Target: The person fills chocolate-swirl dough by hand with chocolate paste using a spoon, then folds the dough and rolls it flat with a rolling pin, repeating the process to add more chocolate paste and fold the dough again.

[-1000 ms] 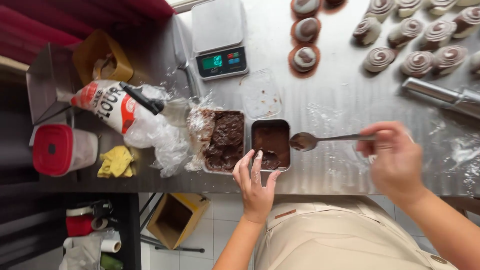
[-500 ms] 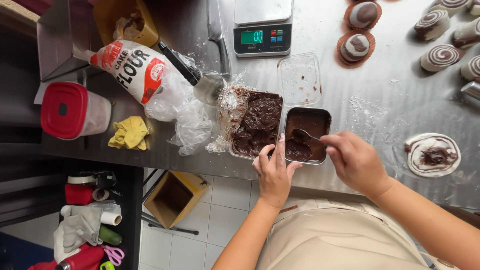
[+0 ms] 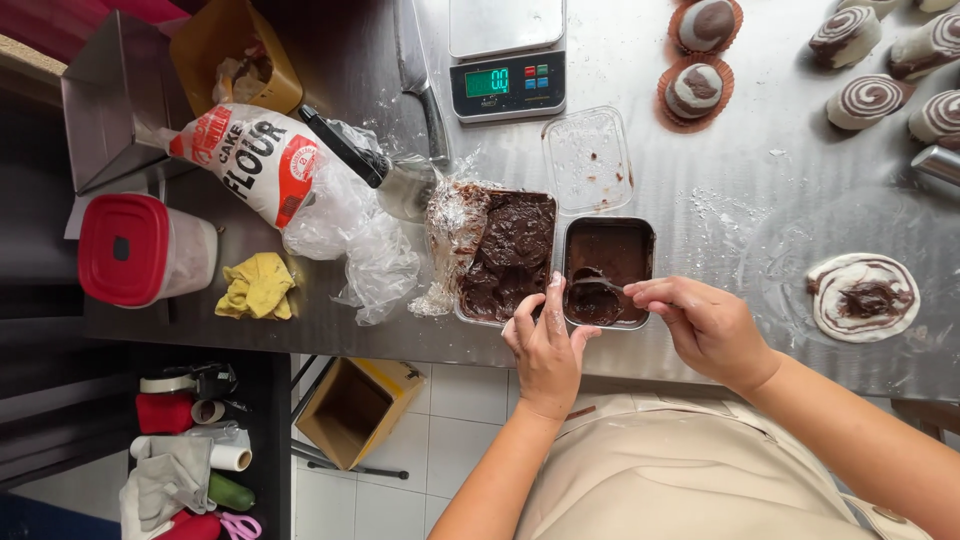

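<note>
My right hand [image 3: 705,325] pinches the handle of a spoon [image 3: 598,284], bowl down in the dark chocolate filling of the small rectangular tub [image 3: 607,270]. The tub sits at the near edge of the steel tabletop [image 3: 700,200], touching a larger foil-lined tray of the same chocolate paste [image 3: 508,255] on its left.

My left hand [image 3: 545,345] grasps nothing; it lies open with fingers spread, fingertips pressed on the rims where tub and tray meet, bracing both.

Judgement on doing this well: keep the left hand pressing down so the tub does not skid off the edge; drag the spoon toward the near wall and scrape against it to level the scoop. The paste looks stiff and sticky, so a slow pull seems better than a jab.

Pose: right wrist bent inward, forearm coming in from the lower right, thumb and forefinger on the handle. Left forearm rises straight from below, palm down.

Around: empty clear lid [image 3: 587,158] behind the tub; digital scale [image 3: 507,60] beyond it; flour bag [image 3: 255,160] and red-lidded container [image 3: 140,250] to the left; flattened swirl dough with filling [image 3: 862,297] to the right; rolled swirl pieces [image 3: 870,100] at the far right.
</note>
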